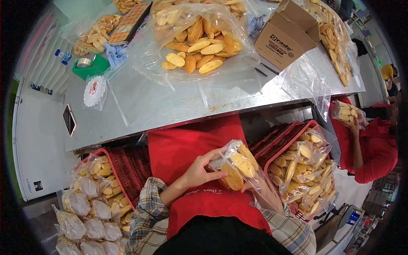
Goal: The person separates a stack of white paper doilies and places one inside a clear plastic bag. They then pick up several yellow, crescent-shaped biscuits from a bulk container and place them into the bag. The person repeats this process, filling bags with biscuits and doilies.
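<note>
In front of my red apron (187,144), I hold a clear plastic bag of flat golden biscuits (241,165), tilted, with a white lacy doily (231,148) at its upper end. My left hand (199,171) is closed on the bag's left side, thumb across the front and fingers at the upper edge. Lower right, my right hand (264,193) grips the bag from beneath; loose plastic partly covers its fingers. On the metal table (170,108) beyond lies a large open plastic bag of loose biscuits (204,46).
Red crates with bagged biscuits flank me, a left crate (121,170) and a right crate (276,142). A cardboard box (278,42), green tape dispenser (91,67), packet of doilies (94,91) and phone (69,120) are on the table. A co-worker in red (376,148) holds another bag at right.
</note>
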A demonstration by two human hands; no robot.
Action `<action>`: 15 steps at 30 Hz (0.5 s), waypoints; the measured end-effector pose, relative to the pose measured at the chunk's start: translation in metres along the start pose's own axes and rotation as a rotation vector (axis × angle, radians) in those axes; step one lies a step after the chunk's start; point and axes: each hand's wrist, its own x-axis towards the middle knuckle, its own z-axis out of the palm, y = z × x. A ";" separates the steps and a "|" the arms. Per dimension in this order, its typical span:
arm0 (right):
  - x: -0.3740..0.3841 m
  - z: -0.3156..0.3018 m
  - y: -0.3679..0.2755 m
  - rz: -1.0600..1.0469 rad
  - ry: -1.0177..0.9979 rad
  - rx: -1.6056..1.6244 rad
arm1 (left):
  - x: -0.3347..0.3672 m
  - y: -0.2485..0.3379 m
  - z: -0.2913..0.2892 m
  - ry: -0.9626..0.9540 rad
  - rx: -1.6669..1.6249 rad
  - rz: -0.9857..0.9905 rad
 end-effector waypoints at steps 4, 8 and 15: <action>-0.003 -0.005 -0.001 -0.034 0.007 -0.051 | -0.002 -0.004 -0.003 -0.037 -0.078 -0.060; 0.003 -0.013 -0.012 -0.116 -0.065 -0.242 | 0.005 -0.009 -0.005 -0.040 0.066 0.084; 0.020 -0.024 -0.046 0.140 -0.322 -0.752 | 0.031 -0.038 -0.006 0.082 0.042 0.112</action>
